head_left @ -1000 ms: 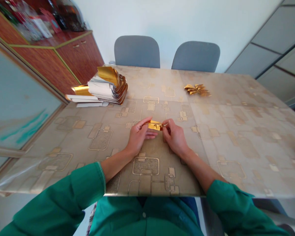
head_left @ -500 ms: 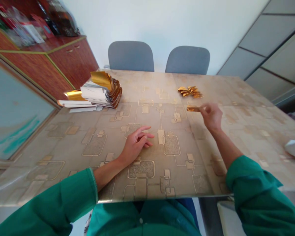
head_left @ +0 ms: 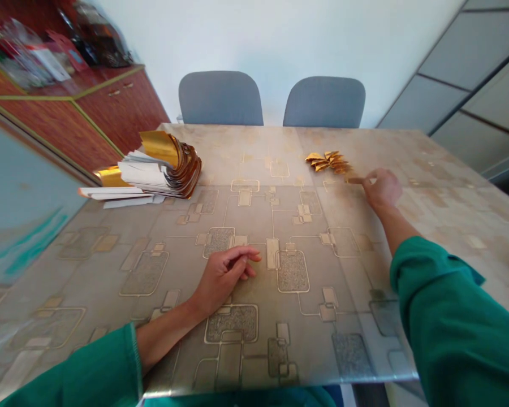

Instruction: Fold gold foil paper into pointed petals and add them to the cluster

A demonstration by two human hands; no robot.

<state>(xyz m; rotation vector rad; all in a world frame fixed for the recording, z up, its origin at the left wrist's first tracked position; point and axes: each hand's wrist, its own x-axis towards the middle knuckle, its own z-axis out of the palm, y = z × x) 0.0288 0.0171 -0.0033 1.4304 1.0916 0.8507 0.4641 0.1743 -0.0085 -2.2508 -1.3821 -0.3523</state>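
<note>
My right hand (head_left: 383,188) is closed, thumb and fingers pinching a folded piece of gold paper (head_left: 355,181), of which only a narrow brownish edge shows. Just beyond its tip lies a small row of folded gold paper pieces (head_left: 327,161), fanned out on the table. My left hand (head_left: 229,274) rests on the tablecloth near the middle, fingers loosely bent and partly apart, with nothing in it. Far from both hands, at the back left, a thick stack of gold and white paper sheets (head_left: 161,169) is bent over on itself.
A patterned beige tablecloth (head_left: 254,226) covers the table. Two grey chairs (head_left: 220,99) stand against its far side by the white wall. At the left is a reddish wooden cabinet (head_left: 119,107) with bottles and bags on top. Grey panels (head_left: 441,102) line the right side.
My right hand has moved slightly right and away from me with the folded gold paper, closer to the row. The fingers of my left hand have drawn together a little. The view has shifted.
</note>
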